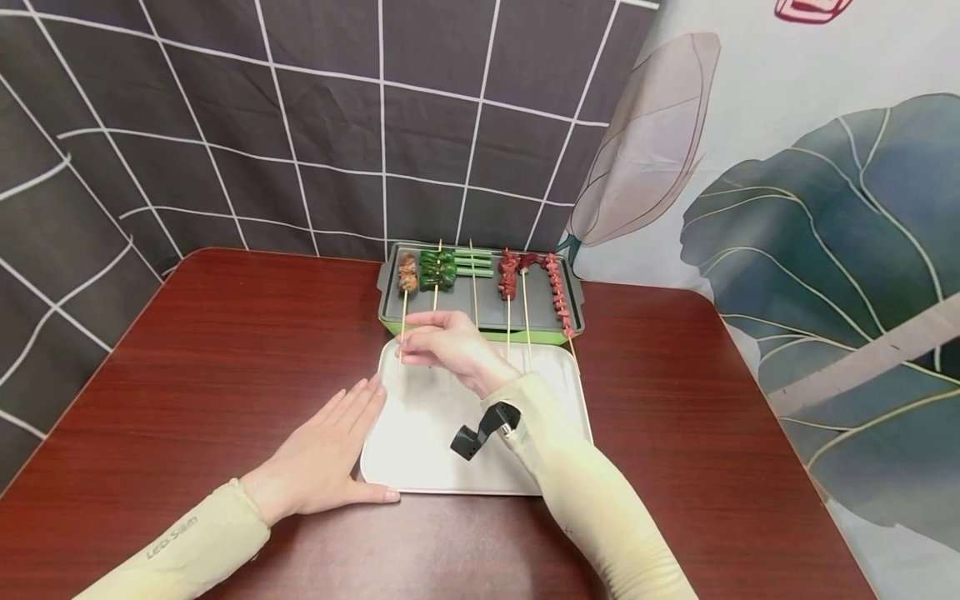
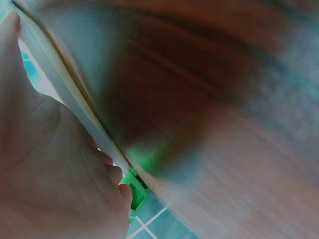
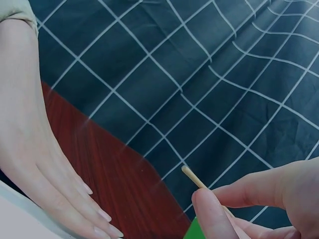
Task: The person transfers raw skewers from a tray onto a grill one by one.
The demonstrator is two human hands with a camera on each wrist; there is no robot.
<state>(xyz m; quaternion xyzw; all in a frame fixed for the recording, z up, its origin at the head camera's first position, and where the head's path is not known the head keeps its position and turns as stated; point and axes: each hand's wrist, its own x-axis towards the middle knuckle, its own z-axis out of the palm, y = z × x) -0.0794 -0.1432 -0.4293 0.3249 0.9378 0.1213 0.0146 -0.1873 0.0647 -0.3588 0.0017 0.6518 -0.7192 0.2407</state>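
In the head view my right hand (image 1: 450, 346) pinches the stick of a skewer with browned meat (image 1: 407, 273), at the left end of a grey grill pan (image 1: 487, 312). The stick's blunt end (image 3: 192, 175) pokes out between thumb and forefinger in the right wrist view. My left hand (image 1: 322, 458) lies with straight fingers along the left edge of a white tray (image 1: 450, 433), its thumb at the near left corner. In the left wrist view the palm (image 2: 55, 164) is up against the tray's side.
Also on the pan lie skewers of green pepper (image 1: 437, 271), green stalks (image 1: 483, 265), dark red meat (image 1: 507, 275) and red pieces (image 1: 557, 292). Several sticks reach over the tray's far edge. A gridded dark cloth (image 1: 322, 125) hangs behind the brown table (image 1: 225, 358).
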